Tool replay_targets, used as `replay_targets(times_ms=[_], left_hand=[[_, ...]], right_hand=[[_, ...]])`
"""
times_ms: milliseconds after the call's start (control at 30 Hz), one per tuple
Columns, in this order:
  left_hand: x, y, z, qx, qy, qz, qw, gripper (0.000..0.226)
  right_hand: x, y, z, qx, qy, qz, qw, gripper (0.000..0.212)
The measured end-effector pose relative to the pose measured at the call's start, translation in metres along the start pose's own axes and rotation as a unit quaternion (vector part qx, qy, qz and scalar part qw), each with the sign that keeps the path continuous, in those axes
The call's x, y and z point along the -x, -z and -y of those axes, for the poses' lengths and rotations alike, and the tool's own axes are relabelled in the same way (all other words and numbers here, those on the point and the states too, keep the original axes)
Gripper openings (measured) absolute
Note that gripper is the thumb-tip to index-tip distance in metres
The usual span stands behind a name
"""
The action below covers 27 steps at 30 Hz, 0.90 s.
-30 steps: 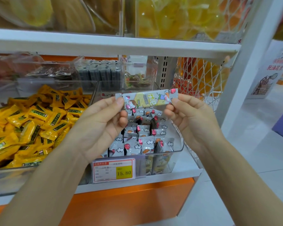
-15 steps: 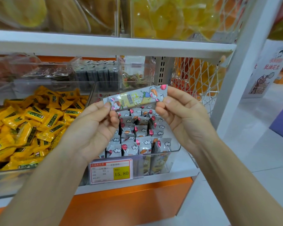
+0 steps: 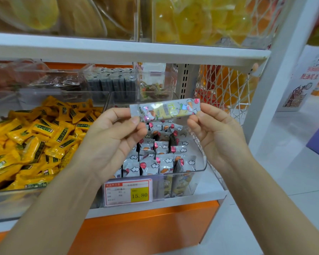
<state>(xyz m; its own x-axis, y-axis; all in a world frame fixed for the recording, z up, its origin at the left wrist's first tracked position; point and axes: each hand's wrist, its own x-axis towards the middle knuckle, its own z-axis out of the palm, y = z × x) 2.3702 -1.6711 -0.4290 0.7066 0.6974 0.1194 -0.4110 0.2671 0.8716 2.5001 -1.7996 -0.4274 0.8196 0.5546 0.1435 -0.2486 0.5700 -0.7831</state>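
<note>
Above the clear bin (image 3: 197, 181) of matching packets, a silver snack packet (image 3: 166, 109) is held nearly level, right end slightly higher. Left hand (image 3: 114, 142): grip narrow, thumb and forefinger pinching the packet's left end. Right hand (image 3: 217, 137): grip narrow, fingertips pinching the right end. The bin stands on a white shelf (image 3: 173, 204); a price label (image 3: 128, 192) is on its front. Yellow packets (image 3: 37, 140) fill the adjacent bin to the left.

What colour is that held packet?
The packet is silver-grey with yellow and pink, in the head view.
</note>
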Motion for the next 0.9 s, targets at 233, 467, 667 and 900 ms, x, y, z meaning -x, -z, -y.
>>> replay_targets(times_ms=[233,467,667,900], left_hand=[[0.000,0.003,-0.003,-0.046,-0.007,0.021,0.999,0.022],[-0.006,0.008,-0.001,-0.009,0.048,0.008,0.999,0.035],[-0.003,0.009,0.002,-0.074,0.019,0.021,0.997,0.027],[-0.003,0.013,0.000,-0.228,-0.040,0.029,0.972,0.041]], right_hand=[[0.000,0.001,0.001,0.026,0.002,-0.001,1.000,0.016],[-0.001,0.001,0.001,0.083,0.035,0.035,0.995,0.017],[0.001,0.001,-0.001,0.199,0.071,0.055,0.976,0.011],[0.002,0.002,-0.005,0.312,0.102,0.067,0.942,0.015]])
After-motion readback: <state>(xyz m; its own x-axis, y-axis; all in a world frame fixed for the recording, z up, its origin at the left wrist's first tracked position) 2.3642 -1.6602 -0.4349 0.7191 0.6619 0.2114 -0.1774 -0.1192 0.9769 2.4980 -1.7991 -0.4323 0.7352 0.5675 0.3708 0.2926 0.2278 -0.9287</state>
